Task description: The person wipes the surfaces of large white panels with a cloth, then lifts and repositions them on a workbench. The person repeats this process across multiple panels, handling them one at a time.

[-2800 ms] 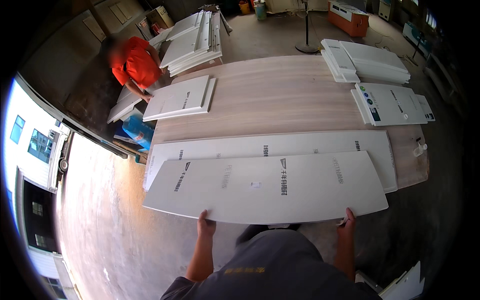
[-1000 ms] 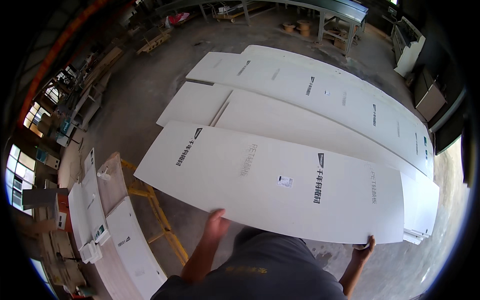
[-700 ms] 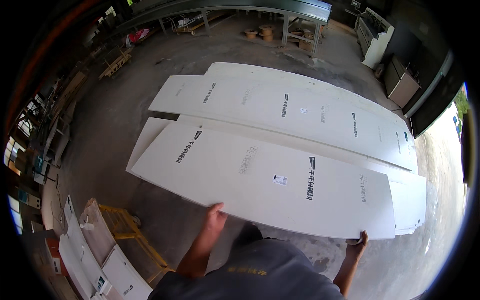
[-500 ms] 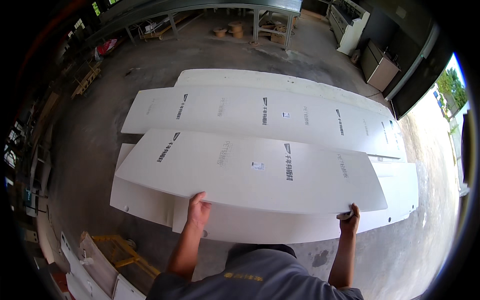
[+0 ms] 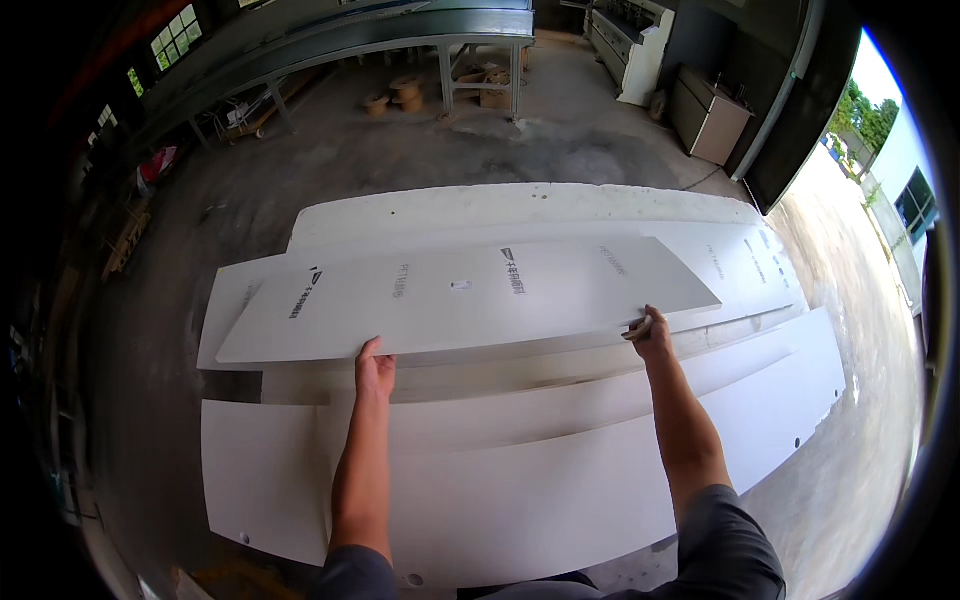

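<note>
Over a stack of white boards (image 5: 560, 470) spread on the concrete floor (image 5: 520, 150), both hands grip the near edge of one long white panel (image 5: 470, 295): left hand (image 5: 375, 368) mid-edge, right hand (image 5: 648, 335) near its right corner, panel held roughly flat above the pile.

Both bare forearms reach forward from the lower edge, nearly straight and well apart. The left hand (image 5: 375, 368) grips the near edge of the white panel (image 5: 460, 300), thumb on top. The right hand (image 5: 648, 335) clasps the same edge nearer the panel's right end.
</note>
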### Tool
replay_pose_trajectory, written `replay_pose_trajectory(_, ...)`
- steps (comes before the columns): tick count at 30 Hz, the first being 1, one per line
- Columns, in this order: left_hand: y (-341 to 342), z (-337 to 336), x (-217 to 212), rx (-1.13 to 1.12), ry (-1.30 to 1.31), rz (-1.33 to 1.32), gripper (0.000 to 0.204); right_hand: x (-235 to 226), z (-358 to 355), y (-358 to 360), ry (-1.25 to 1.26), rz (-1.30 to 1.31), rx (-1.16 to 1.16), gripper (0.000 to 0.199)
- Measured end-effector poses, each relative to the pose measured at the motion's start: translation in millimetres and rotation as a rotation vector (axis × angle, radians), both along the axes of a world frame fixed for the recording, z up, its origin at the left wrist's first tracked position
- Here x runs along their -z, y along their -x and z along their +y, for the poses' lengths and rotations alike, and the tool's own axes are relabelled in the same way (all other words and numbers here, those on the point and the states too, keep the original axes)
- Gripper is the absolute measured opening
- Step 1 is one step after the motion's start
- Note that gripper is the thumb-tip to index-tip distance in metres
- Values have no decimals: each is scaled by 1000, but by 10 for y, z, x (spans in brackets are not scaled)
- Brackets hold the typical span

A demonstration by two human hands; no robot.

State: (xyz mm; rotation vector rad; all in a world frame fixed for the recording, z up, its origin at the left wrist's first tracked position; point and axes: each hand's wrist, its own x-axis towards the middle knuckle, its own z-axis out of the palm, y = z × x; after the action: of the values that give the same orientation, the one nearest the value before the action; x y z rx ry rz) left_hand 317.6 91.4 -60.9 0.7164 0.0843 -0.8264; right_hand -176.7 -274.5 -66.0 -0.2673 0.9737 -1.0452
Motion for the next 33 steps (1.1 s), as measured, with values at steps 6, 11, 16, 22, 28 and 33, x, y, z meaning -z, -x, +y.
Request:
replay_pose_trajectory(6, -199, -67, 260, 130, -154, 29, 28, 32, 67, -92, -58, 183, -244, 26)
replay_pose_trajectory(11, 141, 484, -500, 814, -667, -245, 38, -1151, 844, 565, 231, 661, -535, 55)
replay_pose_trajectory(16, 1161, 804, -1087, 660, -679, -859, 33, -1219, 1949, 1045, 519, 1347, -300, 57)
replay_pose_trajectory(22, 2443, 684, -860, 556, -528, -997, 31, -1109, 3107, -517, 900, 1366, -1005, 73)
replay_pose_trajectory(28, 3161, 503, -691, 463, -659, -1387, 45, -608, 3005, -266, 1383, 1525, -1081, 71)
replay_pose_trajectory(33, 3506, 359, -370, 551, -1210, -2009, 56, -547, 2034, 1038, 1249, 1688, -999, 73)
